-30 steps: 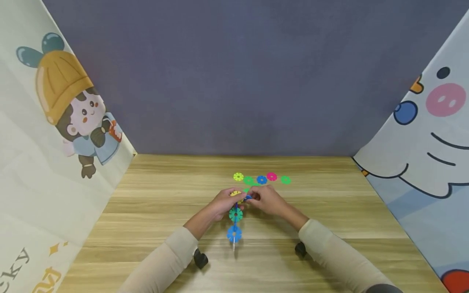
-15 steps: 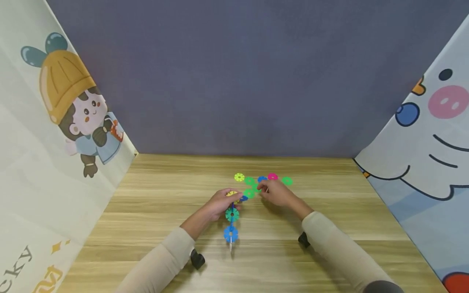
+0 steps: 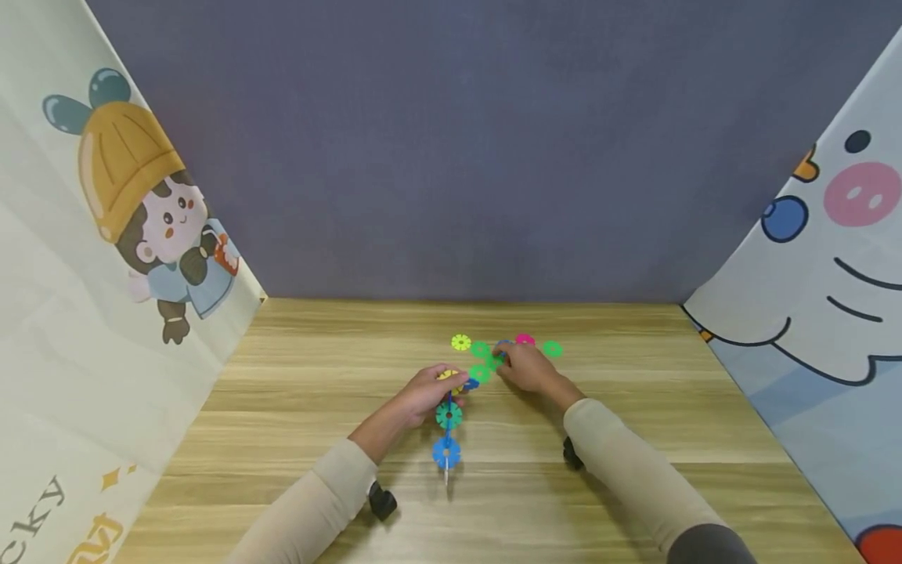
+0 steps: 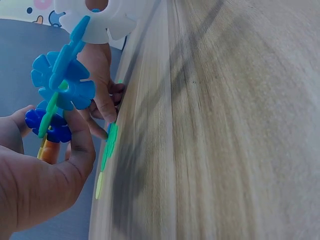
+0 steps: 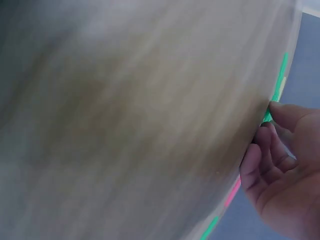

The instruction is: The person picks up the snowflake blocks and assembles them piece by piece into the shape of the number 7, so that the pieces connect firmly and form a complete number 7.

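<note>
As viewed from the head camera, holds in the left hand a chain of interlocked slotted discs, pinching one end with the thumb across the yellow disc and the fingers behind. Note the dark blue end disc, projecting just beyond the left thumb tip, beside the yellow one. Trace the remaining length from the grip toward the wearer: teal disc just below the fingers, then light blue disc well apart from them, then white disc edge-on at the opposite end, with further blue discs set crosswise between. Compare the left wrist view for the white disc face-on.

Reaches with the right hand to the loose discs on the wooden tabletop, fingers bent, tips at the nearest green disc and over a mostly hidden blue disc. Cannot tell a pinch from a mere touch at those tips. Observe, in the right wrist view, a sliver of green between thumb and forefinger. Find two more green discs between the hands, a lime-yellow disc farther left, and, beyond the right hand, a pink disc and an outlying green disc.
</note>
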Demonstrator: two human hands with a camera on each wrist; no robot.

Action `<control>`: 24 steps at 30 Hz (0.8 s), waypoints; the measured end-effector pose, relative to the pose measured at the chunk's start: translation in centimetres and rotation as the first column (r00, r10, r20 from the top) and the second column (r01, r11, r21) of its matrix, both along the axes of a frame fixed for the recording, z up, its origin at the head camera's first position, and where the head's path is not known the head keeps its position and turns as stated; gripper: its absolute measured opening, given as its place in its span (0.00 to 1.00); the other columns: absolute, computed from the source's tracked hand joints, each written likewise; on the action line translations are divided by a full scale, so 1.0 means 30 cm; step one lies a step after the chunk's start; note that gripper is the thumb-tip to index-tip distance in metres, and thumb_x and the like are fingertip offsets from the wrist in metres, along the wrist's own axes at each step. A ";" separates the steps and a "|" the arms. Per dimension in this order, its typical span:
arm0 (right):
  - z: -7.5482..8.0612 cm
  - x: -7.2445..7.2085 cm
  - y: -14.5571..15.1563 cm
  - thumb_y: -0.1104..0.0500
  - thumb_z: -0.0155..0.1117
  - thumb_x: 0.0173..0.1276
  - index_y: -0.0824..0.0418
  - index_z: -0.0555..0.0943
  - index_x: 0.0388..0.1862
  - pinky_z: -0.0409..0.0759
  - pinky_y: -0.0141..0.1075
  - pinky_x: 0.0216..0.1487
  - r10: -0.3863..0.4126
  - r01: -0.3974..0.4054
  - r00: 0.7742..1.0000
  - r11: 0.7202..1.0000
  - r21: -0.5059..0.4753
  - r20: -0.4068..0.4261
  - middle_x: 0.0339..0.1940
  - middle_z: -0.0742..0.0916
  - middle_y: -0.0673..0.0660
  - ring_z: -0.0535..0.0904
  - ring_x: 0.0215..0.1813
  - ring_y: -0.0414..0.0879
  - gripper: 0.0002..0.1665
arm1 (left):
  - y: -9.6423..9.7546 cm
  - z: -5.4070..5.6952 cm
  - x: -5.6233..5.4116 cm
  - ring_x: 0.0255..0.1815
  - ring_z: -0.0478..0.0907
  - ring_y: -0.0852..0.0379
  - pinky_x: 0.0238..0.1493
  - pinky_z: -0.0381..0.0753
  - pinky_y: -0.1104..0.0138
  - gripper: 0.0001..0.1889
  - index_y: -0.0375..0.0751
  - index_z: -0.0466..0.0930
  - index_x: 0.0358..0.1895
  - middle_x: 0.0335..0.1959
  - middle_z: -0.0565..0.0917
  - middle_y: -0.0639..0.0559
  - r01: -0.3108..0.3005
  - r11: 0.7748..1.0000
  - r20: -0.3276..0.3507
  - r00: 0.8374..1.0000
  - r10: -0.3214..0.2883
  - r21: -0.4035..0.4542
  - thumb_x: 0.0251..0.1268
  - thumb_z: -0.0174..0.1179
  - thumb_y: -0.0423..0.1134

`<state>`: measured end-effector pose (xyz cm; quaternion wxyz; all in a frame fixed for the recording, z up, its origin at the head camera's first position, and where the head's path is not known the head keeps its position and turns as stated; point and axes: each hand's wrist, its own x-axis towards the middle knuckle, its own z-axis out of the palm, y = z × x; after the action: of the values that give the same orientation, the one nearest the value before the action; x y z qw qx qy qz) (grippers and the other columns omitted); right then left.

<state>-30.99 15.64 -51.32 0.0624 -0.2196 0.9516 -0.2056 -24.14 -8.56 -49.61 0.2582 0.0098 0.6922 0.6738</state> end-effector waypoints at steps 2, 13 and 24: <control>-0.006 -0.003 0.000 0.60 0.67 0.71 0.63 0.80 0.63 0.75 0.33 0.33 -0.009 0.009 1.000 1.000 0.003 0.008 0.30 0.83 0.50 0.74 0.29 0.40 0.23 | 0.001 0.000 0.001 0.38 0.85 0.58 0.35 0.84 0.71 0.22 0.38 0.76 0.61 0.48 0.83 0.44 0.001 1.000 0.001 1.000 -0.001 0.006 0.74 0.61 0.50; -0.021 -0.010 -0.003 0.59 0.67 0.70 0.64 0.78 0.66 0.72 0.33 0.30 -0.020 0.020 1.000 1.000 0.016 0.001 0.25 0.80 0.51 0.71 0.25 0.41 0.26 | 0.002 -0.003 -0.004 0.35 0.84 0.60 0.34 0.83 0.72 0.24 0.36 0.75 0.64 0.42 0.83 0.50 0.018 1.000 0.018 1.000 -0.019 0.020 0.74 0.61 0.49; -0.019 -0.011 0.004 0.56 0.72 0.66 0.65 0.78 0.46 0.81 0.46 0.47 -0.160 0.158 0.987 0.985 -0.062 -0.032 0.41 0.83 0.59 0.79 0.42 0.50 0.18 | 0.002 -0.006 -0.003 0.36 0.84 0.59 0.36 0.83 0.71 0.20 0.39 0.78 0.58 0.40 0.82 0.53 0.013 1.000 0.022 1.000 -0.013 0.009 0.73 0.61 0.50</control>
<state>-31.31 15.77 -51.91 0.0215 -0.1483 0.9606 -0.2339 -24.25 -8.49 -49.80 0.2703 0.0079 0.6860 0.6754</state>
